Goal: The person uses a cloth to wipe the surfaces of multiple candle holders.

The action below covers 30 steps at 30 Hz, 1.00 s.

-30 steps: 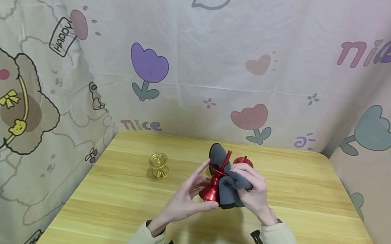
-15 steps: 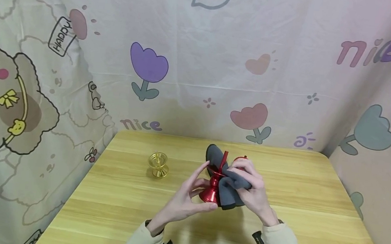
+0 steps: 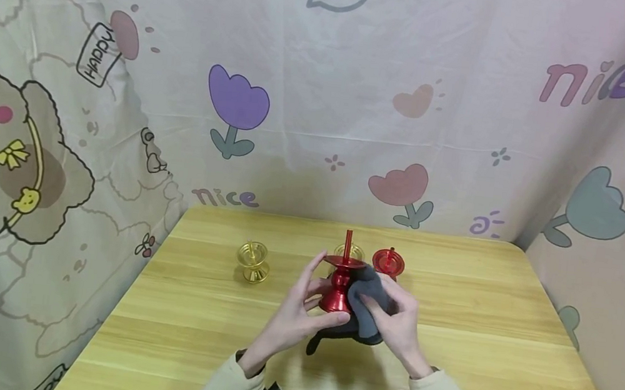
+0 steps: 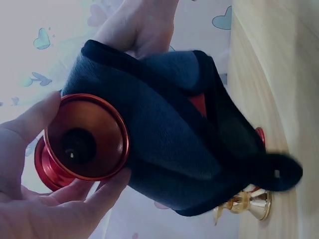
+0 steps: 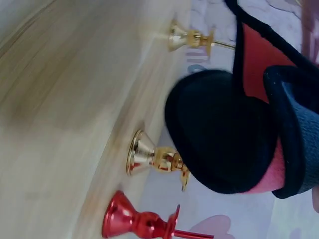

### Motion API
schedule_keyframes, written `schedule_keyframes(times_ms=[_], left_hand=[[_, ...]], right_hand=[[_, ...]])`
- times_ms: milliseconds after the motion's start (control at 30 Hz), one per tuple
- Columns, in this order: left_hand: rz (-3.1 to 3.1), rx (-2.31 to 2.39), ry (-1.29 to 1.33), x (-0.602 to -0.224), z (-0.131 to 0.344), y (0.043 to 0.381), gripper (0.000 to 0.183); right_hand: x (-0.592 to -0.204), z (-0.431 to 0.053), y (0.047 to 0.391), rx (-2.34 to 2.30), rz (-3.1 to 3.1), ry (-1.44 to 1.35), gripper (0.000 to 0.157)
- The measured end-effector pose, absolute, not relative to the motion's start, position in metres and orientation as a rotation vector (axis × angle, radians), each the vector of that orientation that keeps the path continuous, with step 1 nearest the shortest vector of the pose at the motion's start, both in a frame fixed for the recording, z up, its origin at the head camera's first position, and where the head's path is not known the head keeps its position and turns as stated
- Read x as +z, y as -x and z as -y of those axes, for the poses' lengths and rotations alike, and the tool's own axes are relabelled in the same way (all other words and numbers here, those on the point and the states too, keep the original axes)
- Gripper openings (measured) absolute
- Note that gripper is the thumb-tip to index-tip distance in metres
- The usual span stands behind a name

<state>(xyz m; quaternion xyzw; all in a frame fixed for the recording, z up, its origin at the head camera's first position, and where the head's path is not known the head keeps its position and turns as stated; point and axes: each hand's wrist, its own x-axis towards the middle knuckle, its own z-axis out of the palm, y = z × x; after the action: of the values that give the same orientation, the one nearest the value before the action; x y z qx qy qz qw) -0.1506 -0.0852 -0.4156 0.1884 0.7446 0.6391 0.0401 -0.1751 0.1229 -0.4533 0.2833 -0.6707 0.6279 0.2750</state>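
Observation:
My left hand (image 3: 290,320) grips a shiny red candlestick (image 3: 341,279) by its flared base, thumb in front. Its spike points up, and the candlestick stands nearly upright above the table. In the left wrist view the hollow underside of the base (image 4: 107,130) faces the camera. My right hand (image 3: 402,323) pinches a dark grey cloth (image 3: 369,294) with black edging against the candlestick's right side. The cloth hangs folded below the base, and red patches of its other side (image 5: 259,59) show in the right wrist view.
On the wooden table (image 3: 475,324) a gold candlestick (image 3: 254,269) stands to the left. Behind my hands are a second gold candlestick (image 3: 357,250), partly hidden, and another red one (image 3: 389,264). A printed fabric backdrop (image 3: 322,95) rises along the table's back edge.
The red candlestick has gone from tilted to nearly upright. My right hand and the cloth have shifted lower on it, the cloth folding differently. The second gold candlestick has come into sight behind.

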Motion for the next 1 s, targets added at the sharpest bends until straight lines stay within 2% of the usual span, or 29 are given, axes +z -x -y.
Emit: schedule_keyframes(times_ms=[100,233,500,800,1000], left_hand=[[-2.304,1.949,-0.576,-0.4147,0.0843,0.1496,0.105],[-2.321,1.960,-0.593,-0.4150,0.0845,0.1494,0.104],[-2.194,1.964,-0.650,-0.4172,0.0887,0.1506,0.107],[-2.275,1.917,-0.611,-0.4193,0.0814,0.1484,0.109],[-2.344,2.015,-0.697,-0.4208,0.0813,0.1489,0.106]], right_hand=[[-0.4555,-0.1199,0.1779,1.556,1.721,-0.921,0.041],[-0.4552,-0.1195,0.1822,1.460,1.674,-1.001,0.033],[-0.4560,-0.1227,0.1854,1.638,1.733,-0.924,0.044],[-0.4590,-0.1199,0.1844,1.582,1.670,-0.919,0.036],[-0.4575,-0.1156,0.1827,1.579,1.655,-0.899,0.040]])
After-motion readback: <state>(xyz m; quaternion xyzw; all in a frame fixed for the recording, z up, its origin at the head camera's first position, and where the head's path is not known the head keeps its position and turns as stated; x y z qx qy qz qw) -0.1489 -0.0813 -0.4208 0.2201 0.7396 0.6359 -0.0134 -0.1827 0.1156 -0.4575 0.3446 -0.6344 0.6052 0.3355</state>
